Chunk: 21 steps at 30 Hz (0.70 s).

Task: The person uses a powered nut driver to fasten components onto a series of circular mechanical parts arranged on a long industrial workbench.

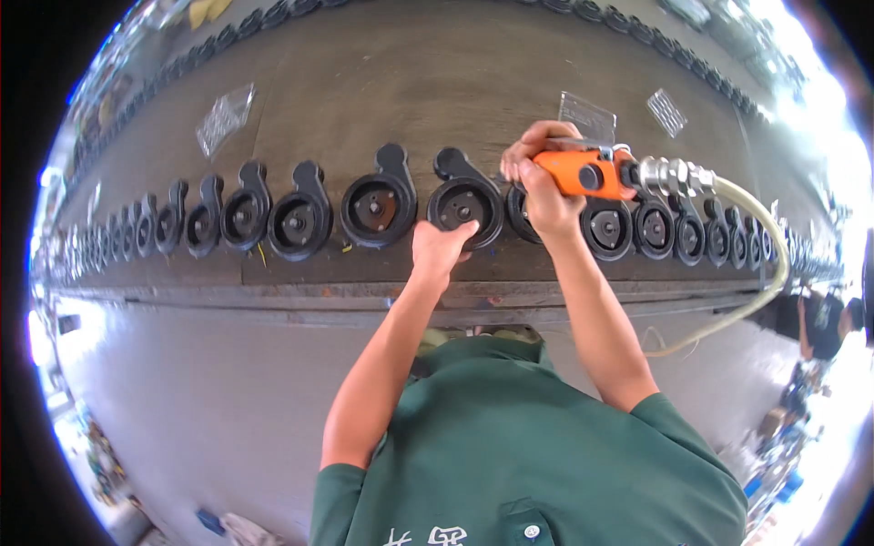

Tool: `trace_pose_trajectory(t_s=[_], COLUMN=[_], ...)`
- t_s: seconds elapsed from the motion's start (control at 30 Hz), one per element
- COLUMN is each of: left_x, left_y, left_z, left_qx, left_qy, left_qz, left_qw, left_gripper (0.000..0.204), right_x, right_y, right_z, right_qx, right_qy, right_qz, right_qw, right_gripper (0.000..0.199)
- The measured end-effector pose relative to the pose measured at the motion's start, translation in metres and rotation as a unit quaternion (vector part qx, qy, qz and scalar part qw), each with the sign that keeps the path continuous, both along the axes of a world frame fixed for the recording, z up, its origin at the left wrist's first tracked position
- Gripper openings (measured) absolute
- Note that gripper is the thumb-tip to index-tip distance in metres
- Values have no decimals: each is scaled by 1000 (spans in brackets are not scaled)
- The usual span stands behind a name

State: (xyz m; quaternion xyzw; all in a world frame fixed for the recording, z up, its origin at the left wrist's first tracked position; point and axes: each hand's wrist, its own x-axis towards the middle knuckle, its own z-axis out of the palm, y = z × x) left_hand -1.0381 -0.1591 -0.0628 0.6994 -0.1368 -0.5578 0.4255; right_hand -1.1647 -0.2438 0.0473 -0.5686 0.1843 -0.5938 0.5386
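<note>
A long row of black round pump-like housings runs across the workbench [473, 82]. My left hand [439, 250] rests on the near rim of one housing [464, 200] in the middle of the row, steadying it. My right hand [542, 182] grips an orange air-powered driver [583, 173] held over the neighbouring housing to the right [521, 211], which is mostly hidden under the hand and tool. A metal coupling [672, 176] joins the tool to a pale hose [756, 246] that curves off to the right and down.
More black housings stretch left [296, 218] and right [654, 227] along the bench's front edge. Small clear plastic bags [223, 116] [667, 111] lie on the far part of the bench. Another person [824, 323] stands at the far right.
</note>
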Motion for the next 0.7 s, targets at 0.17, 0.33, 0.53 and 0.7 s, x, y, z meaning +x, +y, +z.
trace_pose_trajectory(t_s=[0.17,0.33,0.53,0.7], left_x=[-36,-52,-69,-63], left_y=[37,-25,-71,-69], left_z=[39,50,69,72], left_qx=[-241,-347,-274,-297], left_qy=[-450,-496,-577,-626], left_qz=[-71,-313,-447,-509], left_qw=[857,732,627,511], left_gripper=[70,41,42,38], right_x=[-82,-123,-143,-145], right_y=[9,28,36,36], right_z=[-16,-44,-54,-53], right_qx=[43,91,115,138], right_qy=[-37,-65,-130,-113], right_qz=[-96,-180,-204,-237], right_qw=[994,977,963,955], right_gripper=[27,27,27,27])
